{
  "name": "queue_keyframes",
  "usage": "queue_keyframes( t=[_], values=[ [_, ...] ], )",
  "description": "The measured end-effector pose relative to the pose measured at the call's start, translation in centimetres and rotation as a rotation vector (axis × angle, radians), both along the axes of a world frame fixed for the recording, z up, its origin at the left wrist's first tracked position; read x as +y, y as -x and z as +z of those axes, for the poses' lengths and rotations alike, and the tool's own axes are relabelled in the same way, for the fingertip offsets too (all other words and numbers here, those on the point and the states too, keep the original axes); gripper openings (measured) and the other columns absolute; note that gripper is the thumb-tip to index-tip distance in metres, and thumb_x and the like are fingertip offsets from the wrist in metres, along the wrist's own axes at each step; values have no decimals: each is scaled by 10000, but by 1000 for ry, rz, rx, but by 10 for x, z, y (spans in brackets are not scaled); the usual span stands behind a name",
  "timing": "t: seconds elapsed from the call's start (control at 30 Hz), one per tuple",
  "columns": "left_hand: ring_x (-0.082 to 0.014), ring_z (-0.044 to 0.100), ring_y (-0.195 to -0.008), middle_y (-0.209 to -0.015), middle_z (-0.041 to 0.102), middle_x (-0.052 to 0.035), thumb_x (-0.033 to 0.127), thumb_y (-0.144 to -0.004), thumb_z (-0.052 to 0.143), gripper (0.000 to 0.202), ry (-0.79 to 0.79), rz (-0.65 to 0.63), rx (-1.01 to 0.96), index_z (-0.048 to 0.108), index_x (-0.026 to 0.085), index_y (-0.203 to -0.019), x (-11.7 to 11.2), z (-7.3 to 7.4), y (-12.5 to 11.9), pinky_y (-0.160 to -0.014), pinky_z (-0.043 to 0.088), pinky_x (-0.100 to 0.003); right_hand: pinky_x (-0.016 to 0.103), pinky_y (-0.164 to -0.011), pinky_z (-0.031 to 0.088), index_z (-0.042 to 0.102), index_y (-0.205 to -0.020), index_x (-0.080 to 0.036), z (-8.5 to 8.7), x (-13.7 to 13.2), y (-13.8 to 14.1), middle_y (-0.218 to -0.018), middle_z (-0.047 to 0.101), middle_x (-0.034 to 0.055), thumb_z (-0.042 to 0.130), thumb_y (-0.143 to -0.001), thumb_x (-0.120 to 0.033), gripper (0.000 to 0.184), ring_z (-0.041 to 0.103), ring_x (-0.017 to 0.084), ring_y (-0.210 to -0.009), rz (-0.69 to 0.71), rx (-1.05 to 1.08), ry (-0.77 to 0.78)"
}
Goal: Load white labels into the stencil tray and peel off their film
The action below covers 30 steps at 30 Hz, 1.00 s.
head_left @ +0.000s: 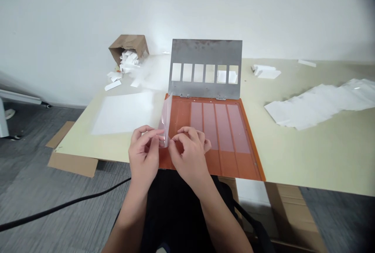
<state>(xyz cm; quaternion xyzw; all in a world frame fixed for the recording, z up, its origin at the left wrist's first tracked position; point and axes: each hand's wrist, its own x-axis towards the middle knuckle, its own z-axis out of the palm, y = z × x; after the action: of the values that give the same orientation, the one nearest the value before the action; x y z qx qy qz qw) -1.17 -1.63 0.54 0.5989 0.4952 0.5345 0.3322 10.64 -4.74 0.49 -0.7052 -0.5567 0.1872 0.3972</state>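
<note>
**Nearest the body:** left hand (143,155) and right hand (189,159) sit over the near-left corner of an orange hinged board (246,165). A strip of clear plastic film (165,120) stands up between them, tilted slightly, its lower end gathered at the fingertips. Left fingers (152,133) and right fingers (178,135) are curled and closed, pinching that lower end from either side. The film's top edge rises free above them, over the board.

**On the board:** four translucent pinkish panels (222,126) lie side by side in parallel lanes, just right of the right hand.

**Beside the board:** to its left, a wide translucent white sheet (123,113) lies flat on the pale bench (322,155). To its right, a long overlapping spread of white sheets (319,104) runs toward the bench's right edge.

**Beyond the board:** a grey metal plate (205,53) stands hinged to its far edge, with six rectangular windows in a row. White pieces show through the two rightmost windows; their exact position cannot be told.

**Farthest, left of the plate:** a brown paper bag (129,45) lies tipped on its side, its mouth spilling small white pieces (127,60) onto the bench. Right of the plate, a small pile of white cards (265,71) sits near the wall.
</note>
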Motion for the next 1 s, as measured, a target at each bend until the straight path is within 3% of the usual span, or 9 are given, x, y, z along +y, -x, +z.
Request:
queue_keyframes(
  t=[0.17,0.3,0.43,0.57,0.77,1.0],
  values=[
    [-97,651,-727,-1078,604,-32,235,-944,537,228,23,26,154,754,240,-1017,7,1,9,-709,584,-274,433,-926,219,672,-777,-247,1,3,0,-1152,641,7,599,-884,-248,129,478,231,-1137,-4,-8,-5],
    [-132,686,-831,-1221,574,-65,260,-925,542,275,41,-27,197,696,235,-1151,8,-1,14,-778,606,-313,437,-924,218,667,-770,-245,0,4,0,-1148,645,11,595,-884,-250,135,481,235,-1133,-21,-13,-6],
    [-205,682,-1027,-1406,418,-98,237,-820,652,571,3,-150,268,524,298,-1373,6,-3,17,-826,624,-364,445,-917,228,668,-781,-242,-1,4,-5,-1147,648,23,582,-891,-261,140,488,246,-1125,-35,-19,-1],
    [-248,670,-1095,-1470,311,-128,239,-756,723,812,-20,-165,404,365,307,-1481,6,-5,19,-892,621,-432,449,-914,239,666,-779,-240,-1,4,-9,-1146,647,26,567,-894,-261,153,492,252,-1123,-54,-20,4],
    [-205,706,-1010,-1452,294,-131,178,-790,641,772,-28,-111,419,332,286,-1489,9,-8,19,-869,637,-405,454,-924,249,658,-790,-239,-1,2,-10,-1152,644,25,567,-890,-260,137,487,256,-1136,-56,-19,5],
    [-216,710,-1010,-1453,274,-130,171,-767,635,805,-16,-99,391,313,294,-1495,11,-5,18,-856,642,-416,462,-931,244,662,-782,-236,-4,2,-10,-1157,638,29,558,-898,-261,158,475,259,-1143,-51,-19,39]
  ],
)
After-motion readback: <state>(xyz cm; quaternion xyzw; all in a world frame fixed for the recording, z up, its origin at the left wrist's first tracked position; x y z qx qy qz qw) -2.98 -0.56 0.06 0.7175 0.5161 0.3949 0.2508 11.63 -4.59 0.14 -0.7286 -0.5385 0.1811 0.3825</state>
